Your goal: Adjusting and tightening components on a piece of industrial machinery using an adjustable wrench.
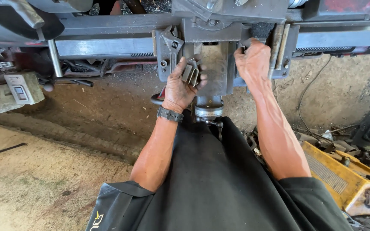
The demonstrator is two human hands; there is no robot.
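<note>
Head view: our left hand [180, 85] curls shut round small grey metal blocks [191, 72] against the lathe carriage [213, 64]. Our right hand [252, 57] grips the carriage's right edge; open dirt floor [43, 179] lies left.

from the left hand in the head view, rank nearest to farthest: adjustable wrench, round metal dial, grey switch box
1. Adjustable wrench, just above the left hand, up against the machine.
2. Round metal dial, just right of the wrist, below the machine.
3. Grey switch box, far off at the left.
</note>
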